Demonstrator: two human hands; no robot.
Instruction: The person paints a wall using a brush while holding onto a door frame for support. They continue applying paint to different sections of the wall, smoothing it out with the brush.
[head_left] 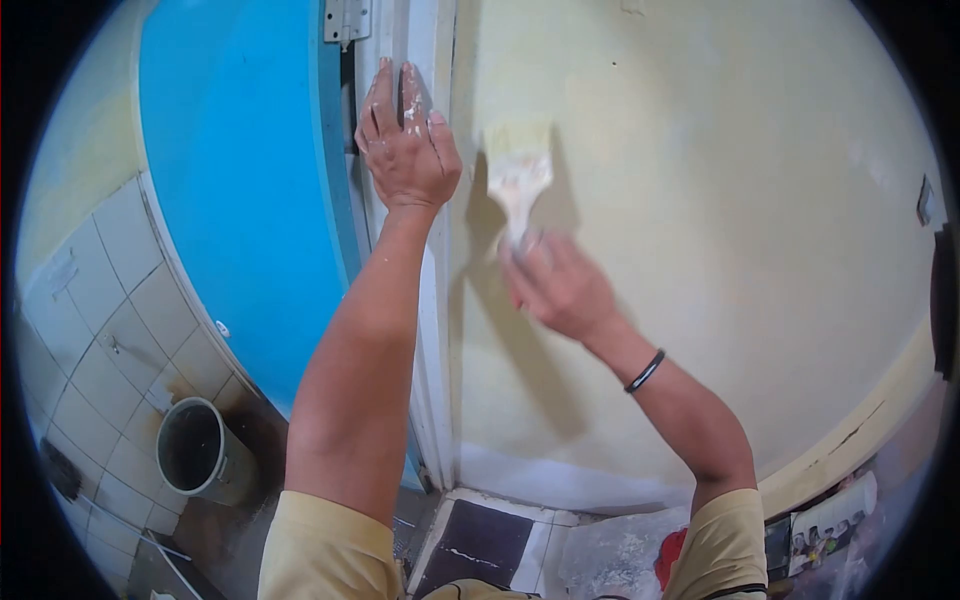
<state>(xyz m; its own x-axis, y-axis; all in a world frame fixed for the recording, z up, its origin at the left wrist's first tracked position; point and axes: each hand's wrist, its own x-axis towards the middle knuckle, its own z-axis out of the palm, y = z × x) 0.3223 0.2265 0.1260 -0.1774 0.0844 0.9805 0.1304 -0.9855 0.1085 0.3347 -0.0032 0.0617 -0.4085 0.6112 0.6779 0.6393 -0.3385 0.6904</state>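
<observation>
My right hand point(565, 283) grips the handle of a wide paintbrush point(518, 178), bristles pointing up. The bristles overlap the pale yellow wall point(690, 240) in this view, and the brush casts a shadow there. White paint marks the brush's ferrule area. Against the white door frame point(430, 300) rests my left hand point(405, 150), fingers stretched upward and spread a little. Paint flecks show on its fingers. A black band point(645, 371) circles my right wrist.
Left of the frame stands a bright blue door point(235, 190) with a metal hinge point(347, 20). Beyond it are white wall tiles point(120, 330) and a grey bucket point(225, 460) on the wet-looking floor. Below, a dark floor tile point(475, 545) lies beside a plastic sheet point(615, 555).
</observation>
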